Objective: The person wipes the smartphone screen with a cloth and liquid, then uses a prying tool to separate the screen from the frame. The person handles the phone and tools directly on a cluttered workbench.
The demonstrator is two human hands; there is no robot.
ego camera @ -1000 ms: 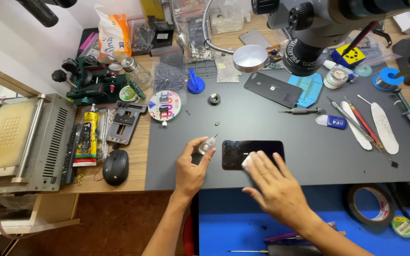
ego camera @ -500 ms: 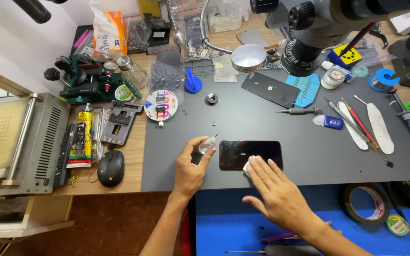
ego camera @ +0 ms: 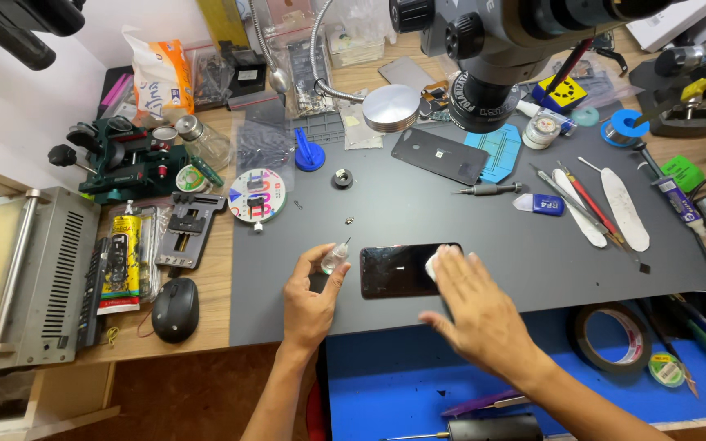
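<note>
2 hands busy: left hand [ego camera: 308, 304] pinches a small dropper bottle [ego camera: 336, 256], right hand [ego camera: 477, 312] spread, pressing a white wipe [ego camera: 432, 263] onto the smartphone [ego camera: 398, 270] — slick, fragile glass, best held by its edges.

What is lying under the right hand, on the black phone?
A small white wad, perhaps cloth or tissue, sticks out beneath the right hand at the right end of the black phone. The fingers cover the rest of the wad and that end of the phone.

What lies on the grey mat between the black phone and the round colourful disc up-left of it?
In the head view, only the left hand with its small clear needle-tipped bottle sits beside the black phone; mat toward the round colourful disc is bare.
</note>
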